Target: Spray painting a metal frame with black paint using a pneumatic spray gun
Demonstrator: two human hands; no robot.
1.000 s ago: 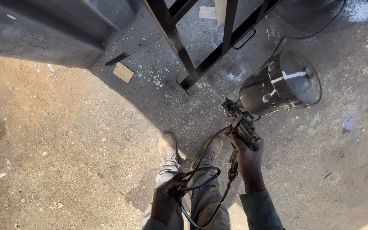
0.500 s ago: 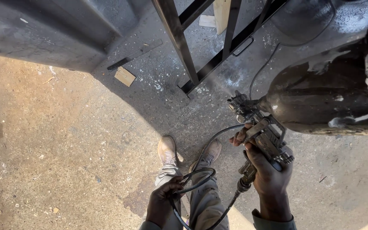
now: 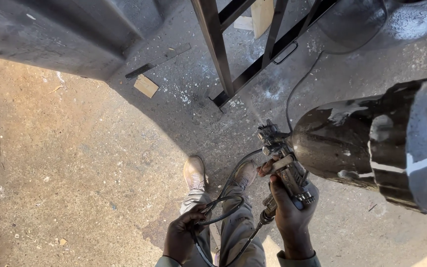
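My right hand (image 3: 292, 217) grips the handle of a metal spray gun (image 3: 285, 163), index finger by the trigger. Its big dark paint cup (image 3: 376, 143), streaked with white paint, fills the right side close to the camera. The nozzle points toward a dark metal frame (image 3: 223, 59) standing on the ground ahead. My left hand (image 3: 181, 237) holds a loop of the black air hose (image 3: 223, 207), which runs to the base of the gun. My two shoes (image 3: 194, 172) show below the gun.
Concrete ground (image 3: 75, 163) is sunlit on the left and shaded at the top, speckled with white overspray under the frame. A small wooden block (image 3: 146, 85) and a flat bar lie near a grey sloped wall (image 3: 50, 34). A thin cable (image 3: 297, 86) trails toward the frame.
The spray gun and its cup have risen toward the camera and now look far larger. The left hand keeps holding the hose loop.
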